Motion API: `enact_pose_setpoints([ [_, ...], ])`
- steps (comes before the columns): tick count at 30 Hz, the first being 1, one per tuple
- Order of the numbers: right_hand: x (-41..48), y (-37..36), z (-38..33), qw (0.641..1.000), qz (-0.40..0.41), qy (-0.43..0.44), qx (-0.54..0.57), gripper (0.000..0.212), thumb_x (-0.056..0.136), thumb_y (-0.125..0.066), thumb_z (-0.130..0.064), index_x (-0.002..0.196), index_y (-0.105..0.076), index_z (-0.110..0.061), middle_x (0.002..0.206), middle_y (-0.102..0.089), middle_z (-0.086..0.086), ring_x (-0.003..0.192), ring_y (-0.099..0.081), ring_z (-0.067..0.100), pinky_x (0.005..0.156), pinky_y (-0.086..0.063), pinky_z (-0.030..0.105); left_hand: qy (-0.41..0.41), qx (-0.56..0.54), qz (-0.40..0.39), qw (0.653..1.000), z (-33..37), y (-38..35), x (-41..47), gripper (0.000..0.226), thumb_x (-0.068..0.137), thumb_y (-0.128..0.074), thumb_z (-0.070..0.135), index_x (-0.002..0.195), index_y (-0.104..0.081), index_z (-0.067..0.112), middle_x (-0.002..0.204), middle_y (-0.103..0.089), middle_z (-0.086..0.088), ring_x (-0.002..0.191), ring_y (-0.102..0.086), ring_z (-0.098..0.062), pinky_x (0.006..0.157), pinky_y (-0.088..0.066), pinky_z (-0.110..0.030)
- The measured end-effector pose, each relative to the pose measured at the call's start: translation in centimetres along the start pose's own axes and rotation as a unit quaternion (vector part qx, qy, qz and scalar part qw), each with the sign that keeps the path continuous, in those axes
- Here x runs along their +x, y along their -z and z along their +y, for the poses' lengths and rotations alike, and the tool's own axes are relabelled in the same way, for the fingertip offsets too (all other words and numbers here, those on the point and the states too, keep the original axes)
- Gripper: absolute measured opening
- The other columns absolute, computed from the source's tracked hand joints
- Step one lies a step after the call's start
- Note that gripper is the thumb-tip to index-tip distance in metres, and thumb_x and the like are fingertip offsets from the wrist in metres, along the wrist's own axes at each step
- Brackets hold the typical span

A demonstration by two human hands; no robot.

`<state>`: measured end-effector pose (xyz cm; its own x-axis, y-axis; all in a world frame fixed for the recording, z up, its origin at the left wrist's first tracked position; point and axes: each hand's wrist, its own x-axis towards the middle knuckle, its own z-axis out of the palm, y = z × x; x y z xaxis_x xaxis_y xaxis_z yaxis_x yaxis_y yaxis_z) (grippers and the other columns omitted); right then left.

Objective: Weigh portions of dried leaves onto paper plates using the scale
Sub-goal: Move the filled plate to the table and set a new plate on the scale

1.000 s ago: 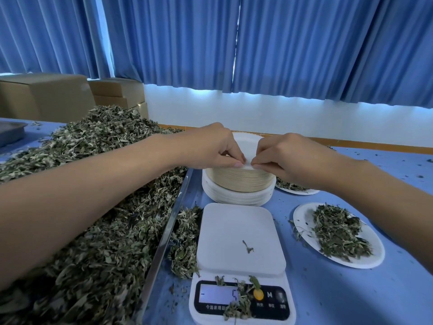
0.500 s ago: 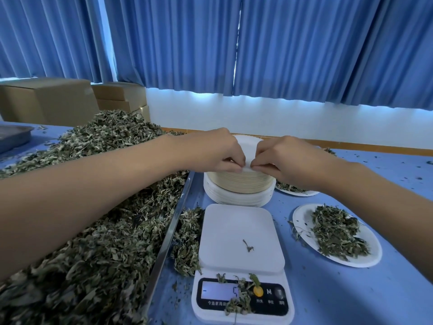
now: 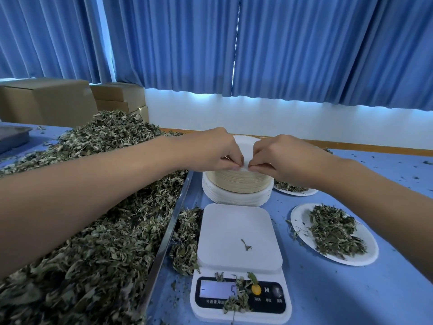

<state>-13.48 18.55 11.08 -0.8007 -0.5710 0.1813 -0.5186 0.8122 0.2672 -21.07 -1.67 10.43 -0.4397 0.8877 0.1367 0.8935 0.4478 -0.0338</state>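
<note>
- Both hands had drawn closer since a moment before, their fingertips nearly meeting.
- Dried leaves [image 3: 93, 207] lay heaped in the tray [image 3: 168, 231] at left, which ran near to far.
- Left hand [image 3: 218, 151] pinched the near rim of the top plate [image 3: 246, 146]; right hand [image 3: 283, 158] pinched just beside it.
- That plate, round and white face up, sat on the stack [image 3: 236, 184] behind the scale [image 3: 239, 238].
- Leaf scraps hid part of the scale's display.
- Right of the scale lay a filled plate [image 3: 302, 216]; another plate [image 3: 295, 192] was mostly hidden behind the right wrist.
</note>
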Motion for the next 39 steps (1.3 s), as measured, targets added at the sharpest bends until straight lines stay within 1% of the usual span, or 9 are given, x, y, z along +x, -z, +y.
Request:
enact_pose_setpoints([
  [6, 0.0, 0.0, 0.0, 1.000, 0.005, 0.000, -0.004, 0.033, 0.106, -0.047, -0.037, 0.104, -0.075, -0.020, 0.098, -0.061, -0.005, 0.088, -0.058, 0.019, 0.076, -0.049, 0.040, -0.002, -0.013, 0.011, 1.000, 0.0, 0.2, -0.3, 0.019, 0.100, -0.060, 0.023, 0.105, -0.077, 0.019, 0.104, -0.076, 0.007, 0.091, -0.066, -0.019, 0.083, -0.049, -0.039],
  [10, -0.1, 0.0, -0.2, 1.000, 0.017, -0.010, 0.012, 0.032, 0.105, -0.047, -0.040, 0.104, -0.076, -0.025, 0.098, -0.061, -0.009, 0.087, -0.058, 0.017, 0.070, -0.046, 0.036, -0.009, -0.012, 0.009, 1.000, 0.0, 0.3, -0.4, 0.018, 0.100, -0.060, 0.022, 0.103, -0.077, 0.017, 0.102, -0.076, 0.005, 0.087, -0.065, -0.024, 0.082, -0.048, -0.040],
  [14, 0.0, 0.1, -0.3, 0.999, 0.017, -0.021, 0.020, 0.028, 0.104, -0.050, -0.042, 0.108, -0.076, -0.031, 0.096, -0.058, -0.014, 0.087, -0.054, 0.014, 0.069, -0.043, 0.034, -0.008, -0.014, 0.011, 1.000, -0.1, 0.3, -0.7, 0.018, 0.100, -0.060, 0.021, 0.104, -0.077, 0.016, 0.103, -0.076, 0.005, 0.090, -0.066, -0.026, 0.083, -0.048, -0.041],
  [21, 0.1, 0.3, -0.4, 1.000, 0.003, -0.021, 0.005, 0.030, 0.105, -0.050, -0.040, 0.107, -0.076, -0.025, 0.102, -0.062, -0.009, 0.092, -0.057, 0.017, 0.072, -0.048, 0.036, 0.005, -0.016, 0.016, 1.000, 0.1, 0.3, -0.8, 0.017, 0.098, -0.061, 0.021, 0.104, -0.078, 0.019, 0.105, -0.076, 0.010, 0.095, -0.067, -0.020, 0.084, -0.051, -0.040],
  [30, 0.0, 0.2, -0.4, 1.000, 0.009, -0.013, 0.003, 0.030, 0.104, -0.051, -0.038, 0.102, -0.076, -0.023, 0.097, -0.061, -0.009, 0.088, -0.057, 0.018, 0.073, -0.050, 0.040, 0.000, -0.022, 0.025, 0.999, 0.2, 0.3, -0.7, 0.018, 0.098, -0.062, 0.018, 0.106, -0.079, 0.017, 0.107, -0.076, 0.008, 0.098, -0.069, -0.019, 0.087, -0.049, -0.038],
  [33, 0.0, 0.2, -0.4, 1.000, 0.013, -0.015, 0.007, 0.030, 0.104, -0.051, -0.038, 0.103, -0.077, -0.023, 0.098, -0.063, -0.008, 0.090, -0.059, 0.019, 0.075, -0.050, 0.041, -0.006, -0.018, 0.028, 0.999, 0.1, 0.2, -0.7, 0.018, 0.098, -0.061, 0.018, 0.103, -0.078, 0.015, 0.103, -0.076, 0.007, 0.092, -0.068, -0.018, 0.085, -0.049, -0.037],
  [35, 0.0, 0.2, -0.5, 1.000, 0.014, -0.016, 0.007, 0.030, 0.104, -0.051, -0.038, 0.104, -0.077, -0.023, 0.099, -0.063, -0.007, 0.090, -0.059, 0.019, 0.075, -0.050, 0.041, -0.021, 0.004, 0.034, 0.999, 0.3, 0.2, -0.8, 0.019, 0.097, -0.058, 0.016, 0.090, -0.075, 0.011, 0.087, -0.073, 0.002, 0.073, -0.057, -0.018, 0.077, -0.048, -0.039],
  [37, 0.0, 0.2, -0.5, 1.000, 0.013, -0.017, 0.002, 0.031, 0.105, -0.050, -0.039, 0.105, -0.077, -0.023, 0.099, -0.062, -0.008, 0.089, -0.057, 0.018, 0.075, -0.050, 0.040, -0.033, 0.051, 0.039, 0.997, 0.7, 0.1, -0.8, 0.022, 0.095, -0.054, 0.014, 0.075, -0.064, 0.011, 0.076, -0.064, -0.004, 0.065, -0.045, -0.019, 0.071, -0.046, -0.041],
  [39, 0.1, 0.1, -0.6, 1.000, 0.009, -0.018, -0.008, 0.033, 0.106, -0.047, -0.039, 0.105, -0.076, -0.023, 0.098, -0.059, -0.008, 0.085, -0.051, 0.016, 0.073, -0.048, 0.038, -0.016, 0.140, 0.015, 0.990, 1.1, -0.1, -0.5, 0.022, 0.096, -0.047, 0.019, 0.080, -0.061, 0.013, 0.089, -0.067, -0.002, 0.074, -0.051, -0.019, 0.073, -0.047, -0.039],
])
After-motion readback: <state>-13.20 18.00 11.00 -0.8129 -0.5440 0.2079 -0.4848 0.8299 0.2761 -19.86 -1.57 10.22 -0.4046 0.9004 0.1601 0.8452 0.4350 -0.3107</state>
